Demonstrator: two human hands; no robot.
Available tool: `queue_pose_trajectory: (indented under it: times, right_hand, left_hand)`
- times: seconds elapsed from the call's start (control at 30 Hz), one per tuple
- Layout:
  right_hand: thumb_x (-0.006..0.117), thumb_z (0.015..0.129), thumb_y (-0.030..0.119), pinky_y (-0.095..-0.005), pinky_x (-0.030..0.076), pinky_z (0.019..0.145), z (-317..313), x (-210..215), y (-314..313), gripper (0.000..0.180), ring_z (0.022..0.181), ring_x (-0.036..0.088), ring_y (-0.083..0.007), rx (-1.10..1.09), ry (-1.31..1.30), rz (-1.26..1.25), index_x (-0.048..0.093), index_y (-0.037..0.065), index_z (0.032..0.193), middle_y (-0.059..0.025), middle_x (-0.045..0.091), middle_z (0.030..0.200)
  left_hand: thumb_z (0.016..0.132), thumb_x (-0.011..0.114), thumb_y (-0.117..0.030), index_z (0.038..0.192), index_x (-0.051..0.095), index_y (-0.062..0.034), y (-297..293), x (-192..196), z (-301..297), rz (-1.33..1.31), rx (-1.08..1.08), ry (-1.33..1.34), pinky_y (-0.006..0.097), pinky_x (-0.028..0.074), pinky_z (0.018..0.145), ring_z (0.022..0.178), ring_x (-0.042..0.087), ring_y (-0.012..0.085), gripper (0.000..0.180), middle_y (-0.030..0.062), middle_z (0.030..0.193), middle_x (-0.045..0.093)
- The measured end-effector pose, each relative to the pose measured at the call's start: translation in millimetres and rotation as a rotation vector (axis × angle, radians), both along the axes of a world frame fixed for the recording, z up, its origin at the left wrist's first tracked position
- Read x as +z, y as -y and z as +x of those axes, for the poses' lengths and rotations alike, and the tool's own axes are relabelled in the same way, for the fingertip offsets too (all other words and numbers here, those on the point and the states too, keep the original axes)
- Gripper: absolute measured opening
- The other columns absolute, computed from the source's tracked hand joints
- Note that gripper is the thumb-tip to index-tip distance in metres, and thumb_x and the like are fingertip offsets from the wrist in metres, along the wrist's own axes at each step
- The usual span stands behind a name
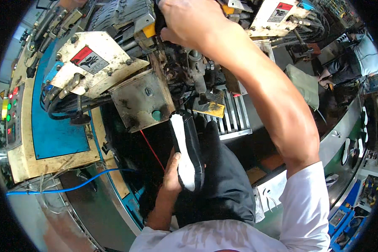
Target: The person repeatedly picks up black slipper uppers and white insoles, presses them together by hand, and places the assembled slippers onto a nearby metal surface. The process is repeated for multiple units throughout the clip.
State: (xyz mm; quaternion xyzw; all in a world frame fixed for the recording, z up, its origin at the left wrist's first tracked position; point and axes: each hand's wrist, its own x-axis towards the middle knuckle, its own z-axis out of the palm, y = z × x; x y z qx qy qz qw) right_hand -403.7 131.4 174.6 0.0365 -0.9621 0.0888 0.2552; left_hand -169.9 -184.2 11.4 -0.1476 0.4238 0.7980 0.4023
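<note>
My left hand (171, 174) is closed around a black shoe upper (184, 151), with its thumb on the white underside. The upper stands nearly lengthwise above my lap, white face showing and black side to the right. Across the upper right stretches my right arm, its hand (193, 23) at the top of the machine (197, 69). The fingers there are mostly hidden among the dark metal parts and by the picture's edge, so I cannot make out what they hold. Just beyond the upper's far end is a grimy metal box (140, 101) with a green button.
White machine plates (92, 67) with warning labels flank the centre. A control panel (13, 113) with lit buttons is far left, a blue hose (80, 187) below it. A yellow-edged pedal (212, 108) sits by a metal grate (236, 115). Another person (344, 69) sits at right.
</note>
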Motion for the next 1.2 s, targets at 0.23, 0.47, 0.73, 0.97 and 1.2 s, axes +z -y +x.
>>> queue_pose_trajectory:
  times: [0.23, 0.47, 0.73, 0.97, 1.2]
  right_hand:
    - [0.065, 0.103, 0.048, -0.0456, 0.043, 0.116, 87.4, 8.9, 26.3, 0.065, 0.145, 0.048, -0.036, 0.124, -0.302, -0.069, 0.056, 0.008, 0.153, -0.0182, 0.053, 0.156]
    - [0.06, 0.108, 0.052, -0.042, 0.035, 0.124, 334.7, -122.0, 134.0, 0.072, 0.148, 0.048, -0.0268, 0.028, 0.541, -1.902, 0.048, 0.006, 0.161, -0.0154, 0.05, 0.164]
    - [0.067, 0.108, 0.035, -0.0358, 0.045, 0.113, 412.3, -131.2, 182.3, 0.063, 0.132, 0.056, -0.0173, -0.072, 0.229, -2.202, 0.048, 0.003, 0.16, -0.0093, 0.063, 0.145]
    - [0.069, 0.105, 0.048, -0.0407, 0.046, 0.111, 423.9, -127.7, 179.8, 0.084, 0.139, 0.053, -0.0239, -0.103, 0.594, -2.082, 0.034, 0.002, 0.166, -0.0131, 0.058, 0.15]
    - [0.08, 0.098, 0.038, -0.0406, 0.05, 0.111, 407.8, -121.6, 206.0, 0.087, 0.133, 0.058, -0.0279, 0.098, 0.499, -1.964, 0.036, -0.006, 0.157, -0.0242, 0.055, 0.148]
  left_hand:
    - [0.105, 0.053, -0.057, 0.136, 0.059, -0.0021, -5.1, 4.5, -14.9, -0.077, 0.0, -0.08, 0.046, 0.064, 0.08, 0.089, 0.075, 0.0327, 0.063, 0.0189, 0.108, 0.074]
    - [0.11, 0.059, -0.032, 0.167, 0.028, -0.0079, -6.0, 38.7, 16.8, 0.09, 0.05, -0.262, 0.038, 0.055, 0.104, 0.126, 0.062, 0.0204, 0.069, 0.011, 0.144, 0.056]
    - [0.101, 0.068, -0.008, 0.174, 0.009, -0.012, 7.9, 50.0, 93.2, 0.076, -0.103, -0.536, 0.044, 0.036, 0.125, 0.154, 0.039, 0.0285, 0.094, 0.0154, 0.174, 0.028]
    - [0.094, 0.078, -0.003, 0.173, 0.015, -0.0108, 30.3, 63.9, 120.3, -0.35, -0.134, -0.795, 0.038, 0.041, 0.12, 0.149, 0.043, 0.0258, 0.101, 0.0183, 0.167, 0.037]
    - [0.091, 0.081, -0.012, 0.172, 0.016, -0.0041, 58.7, 50.5, 146.8, -0.484, -0.188, -1.044, 0.045, 0.033, 0.126, 0.155, 0.038, 0.0337, 0.104, 0.0255, 0.17, 0.032]
